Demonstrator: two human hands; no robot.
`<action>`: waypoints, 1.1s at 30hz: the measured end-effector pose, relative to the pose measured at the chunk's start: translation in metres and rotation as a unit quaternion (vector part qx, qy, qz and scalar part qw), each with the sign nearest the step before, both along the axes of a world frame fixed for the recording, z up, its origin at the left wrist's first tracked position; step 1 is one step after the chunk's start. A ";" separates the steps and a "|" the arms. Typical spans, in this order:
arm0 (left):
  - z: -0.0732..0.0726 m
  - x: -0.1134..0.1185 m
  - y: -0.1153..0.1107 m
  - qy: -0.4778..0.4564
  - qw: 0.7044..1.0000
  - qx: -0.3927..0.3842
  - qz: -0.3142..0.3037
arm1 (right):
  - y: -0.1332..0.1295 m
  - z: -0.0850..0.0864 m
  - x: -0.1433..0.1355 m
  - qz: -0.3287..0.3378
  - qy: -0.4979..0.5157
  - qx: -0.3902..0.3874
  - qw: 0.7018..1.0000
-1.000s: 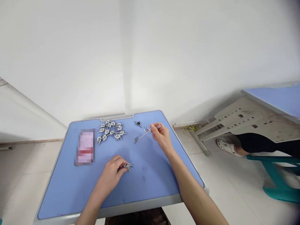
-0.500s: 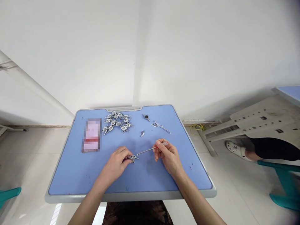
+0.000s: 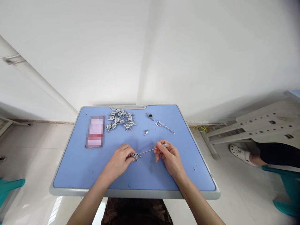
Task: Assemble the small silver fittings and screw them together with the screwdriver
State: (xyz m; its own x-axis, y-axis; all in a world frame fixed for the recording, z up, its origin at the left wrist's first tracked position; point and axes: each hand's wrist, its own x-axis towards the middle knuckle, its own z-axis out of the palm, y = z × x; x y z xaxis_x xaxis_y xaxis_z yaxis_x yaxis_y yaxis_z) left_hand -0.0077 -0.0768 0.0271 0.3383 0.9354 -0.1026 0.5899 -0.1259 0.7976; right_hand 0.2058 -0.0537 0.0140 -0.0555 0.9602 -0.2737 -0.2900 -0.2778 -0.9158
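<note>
My left hand (image 3: 119, 161) pinches a small metal fitting (image 3: 135, 155) against the blue desk top (image 3: 77, 165). My right hand (image 3: 169, 155) grips a thin screwdriver (image 3: 152, 150) by its clear handle, and the tip of the shaft meets the fitting. Both hands rest near the middle of the desk, a little apart from each other.
A pile of several similar metal fittings (image 3: 121, 118) lies at the back of the desk, next to a pink blurred card (image 3: 95, 132). A single fitting (image 3: 150, 116), a second small tool (image 3: 164, 126) and a tiny metal piece (image 3: 146, 132) lie beyond my hands. Another person's foot in a white shoe (image 3: 239, 152) shows at the right under a neighbouring desk (image 3: 267, 120).
My right hand brought the screwdriver from the back of the desk toward me until its tip reached the fitting in my left hand. The view has shifted and now centres the desk.
</note>
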 end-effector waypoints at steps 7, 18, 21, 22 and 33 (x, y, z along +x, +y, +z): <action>0.003 0.001 0.000 0.005 1.000 0.003 0.003 | 0.002 -0.001 0.000 0.002 0.010 -0.011 1.000; 0.001 0.001 0.000 -0.001 1.000 0.015 -0.001 | 0.003 0.001 0.003 0.015 0.004 -0.021 1.000; 0.000 0.003 0.001 0.004 1.000 0.027 -0.004 | 0.003 0.001 0.006 0.018 0.014 -0.016 1.000; 0.000 0.003 0.001 0.007 0.999 0.031 -0.005 | 0.003 0.001 0.008 0.021 0.018 -0.017 0.999; 0.006 0.003 0.002 0.038 0.999 0.020 -0.016 | 0.006 0.004 0.010 0.030 0.037 -0.036 0.998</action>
State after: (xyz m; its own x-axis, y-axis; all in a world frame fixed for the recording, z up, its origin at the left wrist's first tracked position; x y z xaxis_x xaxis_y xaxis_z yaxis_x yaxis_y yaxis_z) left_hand -0.0043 -0.0752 0.0328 0.3615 0.9278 -0.0924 0.6434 -0.1765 0.7449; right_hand 0.2156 -0.0476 0.0176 -0.1357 0.9322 -0.3354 -0.3376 -0.3618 -0.8690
